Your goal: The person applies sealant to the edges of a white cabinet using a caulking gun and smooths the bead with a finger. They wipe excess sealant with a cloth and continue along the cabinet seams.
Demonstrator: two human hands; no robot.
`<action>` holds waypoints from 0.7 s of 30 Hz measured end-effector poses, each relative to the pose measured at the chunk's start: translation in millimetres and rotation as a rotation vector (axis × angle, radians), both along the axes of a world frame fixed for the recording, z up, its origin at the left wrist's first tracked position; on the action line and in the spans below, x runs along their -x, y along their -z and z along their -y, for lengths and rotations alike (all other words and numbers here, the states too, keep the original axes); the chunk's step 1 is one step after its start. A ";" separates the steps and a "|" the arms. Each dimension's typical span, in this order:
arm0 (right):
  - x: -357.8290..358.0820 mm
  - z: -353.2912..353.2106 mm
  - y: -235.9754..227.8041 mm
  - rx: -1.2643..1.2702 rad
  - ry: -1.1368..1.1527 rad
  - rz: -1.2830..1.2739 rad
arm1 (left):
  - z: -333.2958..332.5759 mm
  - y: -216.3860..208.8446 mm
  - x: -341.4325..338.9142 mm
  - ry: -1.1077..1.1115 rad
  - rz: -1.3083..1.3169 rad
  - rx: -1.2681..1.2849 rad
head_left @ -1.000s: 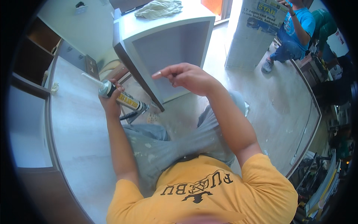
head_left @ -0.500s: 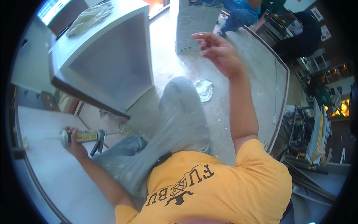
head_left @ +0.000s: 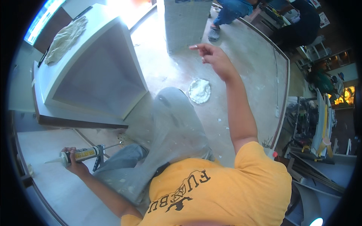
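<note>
From where I stand, the left hand (head_left: 78,165) has its fingers clamped around the front end of a cartridge (head_left: 86,153), pale with yellow lettering and set in a caulking gun. The cartridge lies almost level. Its tapered nozzle (head_left: 54,160) points out past those fingers to the person's left, and the gun's dark handle (head_left: 98,162) hangs on the other side of them, near the bent knee. A broad pale panel (head_left: 66,188) spreads below the left fingers; I can't tell whether the knuckles touch it.

The right hand (head_left: 215,59) is up in the air, well apart from the left. Its index finger stretches out toward the person's left, the thumb stands a little away from it, and the other fingers curl in toward the palm.

Below those right fingers and nearer the person, 1 round, crumpled white patch (head_left: 200,91) sits on the floor, just beyond the knee of the grey trousers (head_left: 177,124). Farther out than the right fingertips stands a tall, pale box (head_left: 184,28); past it to the right are a co-worker's blue trouser leg (head_left: 229,13) and 1 grey shoe (head_left: 213,34).

Ahead of the left fingers rises a white cabinet (head_left: 102,71) with a curved edge, and a rumpled, pale cloth (head_left: 66,39) lies on top of it.
</note>
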State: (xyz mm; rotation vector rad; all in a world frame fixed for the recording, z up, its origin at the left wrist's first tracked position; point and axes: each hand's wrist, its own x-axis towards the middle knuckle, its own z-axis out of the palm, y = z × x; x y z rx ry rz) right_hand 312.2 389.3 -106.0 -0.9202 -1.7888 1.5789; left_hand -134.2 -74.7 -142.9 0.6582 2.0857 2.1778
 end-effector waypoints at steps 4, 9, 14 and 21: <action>1.4 -4.6 40.9 0.105 0.067 0.039 | 2.7 1.9 2.0 -0.029 0.035 0.017; 2.5 -13.4 66.5 0.147 0.118 0.071 | -0.7 6.2 -0.1 -0.041 0.029 0.063; 66.6 6.0 -9.3 -0.049 0.036 -0.035 | -6.6 -1.7 -8.1 -0.100 0.001 0.041; 181.6 36.7 -135.7 -0.667 -0.223 -0.211 | -14.4 -18.2 -18.5 -0.132 -0.001 0.011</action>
